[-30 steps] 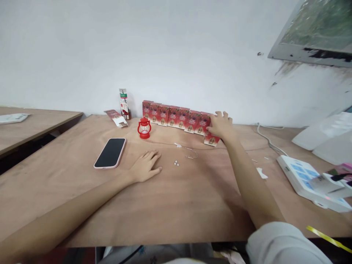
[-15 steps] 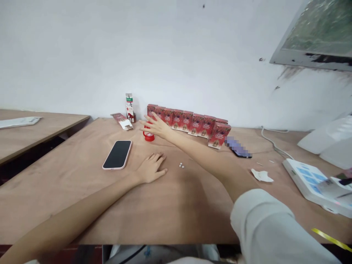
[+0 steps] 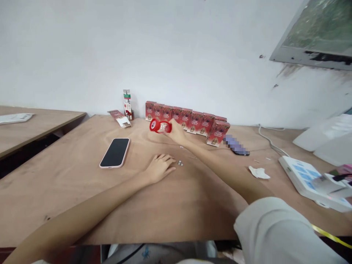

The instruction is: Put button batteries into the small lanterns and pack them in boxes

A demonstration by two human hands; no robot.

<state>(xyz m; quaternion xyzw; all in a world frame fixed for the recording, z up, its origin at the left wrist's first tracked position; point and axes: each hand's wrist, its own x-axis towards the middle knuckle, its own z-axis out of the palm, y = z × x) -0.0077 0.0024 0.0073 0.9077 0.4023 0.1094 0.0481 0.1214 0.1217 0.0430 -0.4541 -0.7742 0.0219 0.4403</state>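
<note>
My right hand is closed around a small red lantern with a clear middle, holding it above the table. It is tipped on its side, its round red base turned to the left. My left hand lies flat on the wood, fingers stretched out, holding nothing. Just right of its fingertips are small silvery round pieces, which look like button cells. Behind the lantern stands a row of red printed boxes.
A phone lies left of my left hand. Further back are a flattened red box and a small bottle. On the right are a second phone, torn white paper and a white power strip with a cable.
My right hand has gone from spread fingers beside the red lantern to gripping it. The lantern has been lifted and tipped sideways. My left hand has slid slightly right, towards the silvery pieces.
</note>
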